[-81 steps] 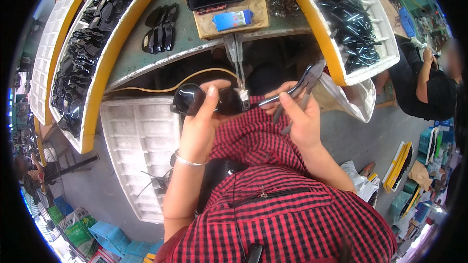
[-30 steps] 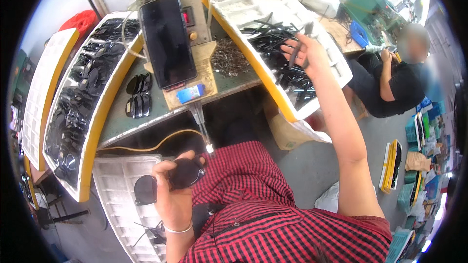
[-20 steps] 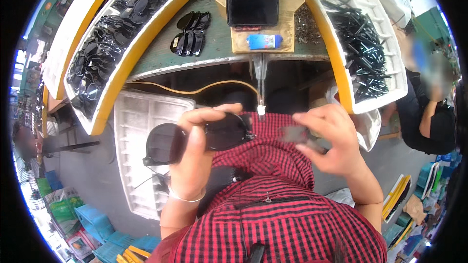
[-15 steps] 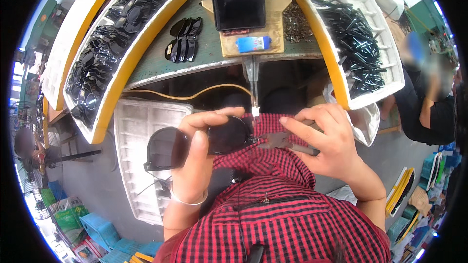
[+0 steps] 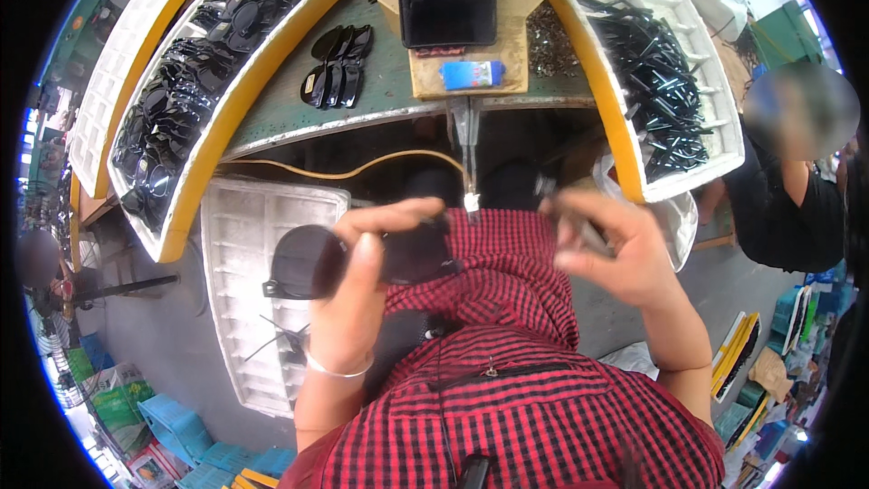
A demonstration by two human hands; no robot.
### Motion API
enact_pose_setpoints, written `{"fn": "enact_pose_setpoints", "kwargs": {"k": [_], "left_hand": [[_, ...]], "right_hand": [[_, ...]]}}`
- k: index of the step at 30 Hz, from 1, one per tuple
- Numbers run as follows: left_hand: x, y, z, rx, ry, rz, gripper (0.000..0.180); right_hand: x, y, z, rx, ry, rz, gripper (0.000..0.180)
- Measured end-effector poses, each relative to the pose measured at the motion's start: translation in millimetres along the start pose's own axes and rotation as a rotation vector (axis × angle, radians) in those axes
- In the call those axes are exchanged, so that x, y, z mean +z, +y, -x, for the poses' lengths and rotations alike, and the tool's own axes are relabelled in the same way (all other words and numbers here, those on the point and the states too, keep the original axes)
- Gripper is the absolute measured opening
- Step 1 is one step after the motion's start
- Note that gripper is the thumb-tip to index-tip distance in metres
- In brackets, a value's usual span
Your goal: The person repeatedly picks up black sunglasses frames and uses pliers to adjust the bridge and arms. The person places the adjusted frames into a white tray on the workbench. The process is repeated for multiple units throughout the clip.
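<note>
Holding the sunglasses front up over the lap, the left hand has it pinched across the top, thumb and fingers closed around the middle, so the frame's long axis runs roughly side to side with one dark lens sticking out to the person's left and the other lens end pointing toward the middle. The right hand is just off to the right, a bit blurred, fingers curled around what looks like a slim dark temple arm, though honestly it's too smeared to be sure how tight the pinch is. So the free end of the frame sits just left of the right hand, near but not touching, about level with it. Behind them, the white tray of temple pieces is on the right side, and the tray of dark fronts on the left.
</note>
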State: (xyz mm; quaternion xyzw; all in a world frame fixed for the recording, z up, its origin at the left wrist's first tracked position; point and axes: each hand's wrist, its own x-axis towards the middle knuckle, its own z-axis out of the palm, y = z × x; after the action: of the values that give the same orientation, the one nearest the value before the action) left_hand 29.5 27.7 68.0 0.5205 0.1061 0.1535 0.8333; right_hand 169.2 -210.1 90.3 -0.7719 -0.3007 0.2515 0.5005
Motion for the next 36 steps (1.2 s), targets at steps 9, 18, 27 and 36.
{"fn": "enact_pose_setpoints", "kwargs": {"k": [9,18,27,36], "left_hand": [[4,-35,21,-0.625,0.174,0.297,0.064],[20,-66,17,-0.846,-0.093,0.423,0.076],[28,-70,7,-0.897,-0.182,0.411,0.076],[33,-70,13,-0.849,-0.196,0.388,0.078]], "right_hand": [[-76,40,-134,-0.109,0.550,1.095,0.047],[24,45,-5,0.004,0.233,-0.254,0.052],[51,60,39,0.224,0.419,-0.490,0.043],[54,60,38,0.234,0.381,-0.533,0.043]]}}
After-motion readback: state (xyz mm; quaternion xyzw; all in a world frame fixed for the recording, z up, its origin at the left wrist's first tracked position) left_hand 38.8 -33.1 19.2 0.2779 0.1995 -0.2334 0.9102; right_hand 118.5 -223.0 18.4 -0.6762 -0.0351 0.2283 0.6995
